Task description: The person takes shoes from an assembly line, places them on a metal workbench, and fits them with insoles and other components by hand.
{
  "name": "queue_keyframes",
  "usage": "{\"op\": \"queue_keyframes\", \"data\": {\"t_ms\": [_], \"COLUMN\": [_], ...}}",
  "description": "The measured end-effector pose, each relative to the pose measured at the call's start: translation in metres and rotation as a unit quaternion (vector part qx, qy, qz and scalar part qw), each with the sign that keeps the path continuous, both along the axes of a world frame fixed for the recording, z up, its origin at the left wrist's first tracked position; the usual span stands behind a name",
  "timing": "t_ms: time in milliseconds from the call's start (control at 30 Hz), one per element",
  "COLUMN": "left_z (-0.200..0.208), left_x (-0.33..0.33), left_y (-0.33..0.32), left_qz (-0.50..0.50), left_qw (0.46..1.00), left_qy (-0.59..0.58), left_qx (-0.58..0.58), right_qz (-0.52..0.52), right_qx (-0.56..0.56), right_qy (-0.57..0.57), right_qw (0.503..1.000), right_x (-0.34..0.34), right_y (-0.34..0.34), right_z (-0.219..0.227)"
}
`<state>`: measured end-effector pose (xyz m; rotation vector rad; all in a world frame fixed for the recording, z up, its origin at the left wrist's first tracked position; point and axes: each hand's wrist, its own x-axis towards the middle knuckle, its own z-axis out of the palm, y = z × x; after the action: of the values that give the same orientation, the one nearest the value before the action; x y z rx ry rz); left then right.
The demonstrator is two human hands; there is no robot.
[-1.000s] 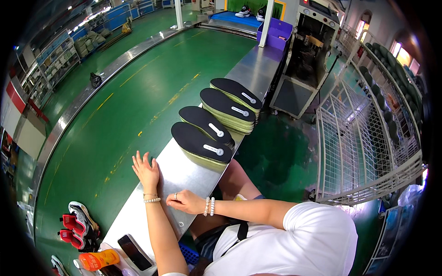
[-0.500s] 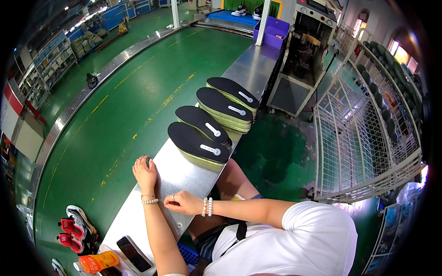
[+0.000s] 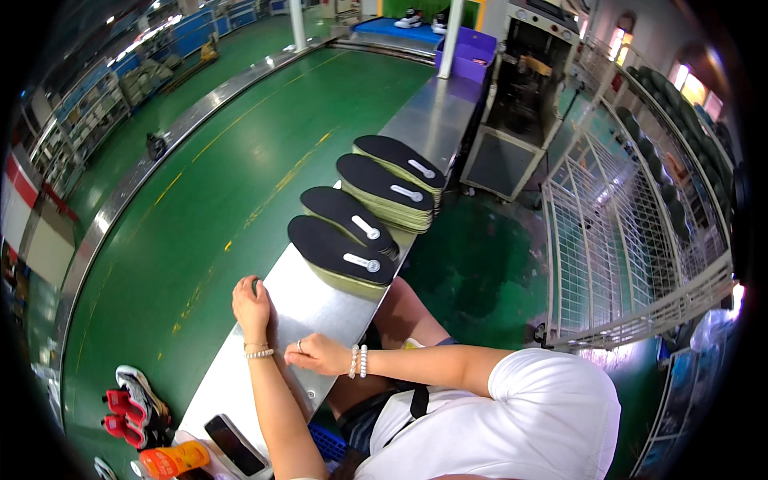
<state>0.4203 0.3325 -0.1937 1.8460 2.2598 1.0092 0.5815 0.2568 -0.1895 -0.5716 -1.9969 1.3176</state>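
My left hand (image 3: 251,307) rests on the far edge of the metal ledge (image 3: 298,302), beside the green belt. Its fingers lie loosely bent, thumb apart, and nothing shows in them. Closer to my body, my right hand (image 3: 322,354) is loosely curled above the ledge with no object visible in it. Ahead of both hands, black-topped insoles with pale green edges lie in stacks on the ledge. The nearest insole stack (image 3: 336,252) is closest to my hands, touching neither. Behind it are a second insole stack (image 3: 346,214) and two farther ones, including a thick insole stack (image 3: 388,192).
At lower left, black-and-red shoes (image 3: 136,408) sit on the green belt (image 3: 224,216). A phone (image 3: 236,446) and an orange bottle (image 3: 174,461) are beside my left forearm. To the right stands a white wire rack (image 3: 600,240); a purple bin (image 3: 468,56) is farther ahead.
The view has shifted slightly. Both hands keep nearly the same pose and place on the ledge, and the insole stacks are unmoved on it.
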Motion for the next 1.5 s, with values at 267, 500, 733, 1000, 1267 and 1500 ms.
{"op": "queue_keyframes", "data": {"t_ms": [267,500,733,1000,1267,1500], "left_z": [0.001,0.004,0.0,0.005,0.005,0.005], "left_x": [-0.033,-0.012,-0.02,-0.004,-0.005,-0.004], "left_y": [-0.014,-0.008,-0.015,-0.01,-0.012,-0.012], "left_qz": [-0.018,-0.033,0.001,0.026,0.037,0.034], "left_qw": [0.997,0.996,0.999,0.999,0.997,0.997], "left_qy": [-0.005,0.033,0.038,0.031,0.019,0.023], "left_qx": [-0.079,-0.075,0.011,-0.035,-0.058,-0.063], "right_qz": [0.018,-0.031,0.01,-0.011,0.007,-0.003], "right_qx": [-0.082,-0.08,-0.026,-0.004,-0.028,-0.047], "right_qy": [0.032,0.025,0.021,-0.026,-0.051,-0.044], "right_qw": [0.996,0.996,0.999,1.0,0.998,0.998], "right_x": [-0.018,-0.004,-0.016,-0.007,-0.004,-0.004], "right_y": [-0.009,-0.012,-0.009,-0.007,-0.009,-0.011], "right_z": [0.008,0.013,0.006,0.004,0.021,0.019]}}
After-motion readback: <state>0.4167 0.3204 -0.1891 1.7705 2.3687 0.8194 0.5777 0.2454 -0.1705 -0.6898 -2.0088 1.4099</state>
